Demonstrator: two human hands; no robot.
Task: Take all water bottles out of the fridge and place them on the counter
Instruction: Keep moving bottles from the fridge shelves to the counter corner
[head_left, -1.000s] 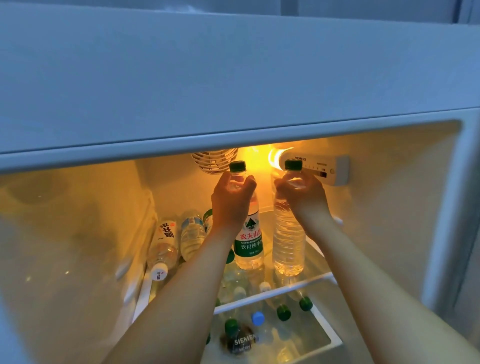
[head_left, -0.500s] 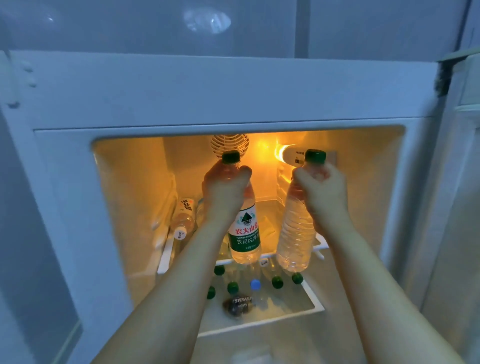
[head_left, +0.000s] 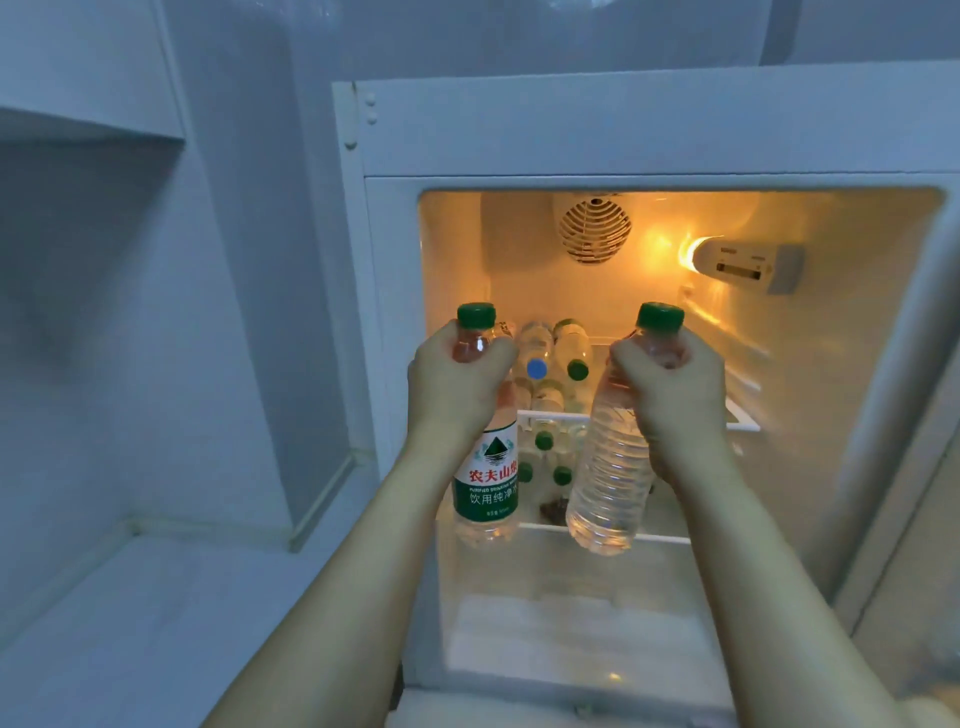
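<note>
A: What do the hands have?

B: The left hand (head_left: 457, 387) is curled tight round the shoulder of a labelled bottle (head_left: 488, 467), just under its green cap. The right hand (head_left: 675, 395) grips a bare ribbed bottle (head_left: 605, 483) the same way. Both bottles hang upright in front of the fridge (head_left: 623, 135) opening.

A: So how much of the job is done?

B: Not much, I'd judge. Neither bottle is set down, and the pale counter (head_left: 130, 623) lies low to the left, with no bottle showing on the part in view.

A: And inside?

B: More remain: lying bottles (head_left: 550, 348) on the shelf, one blue-capped, and green-capped bottles (head_left: 544, 441) below. Several trips are left.
</note>
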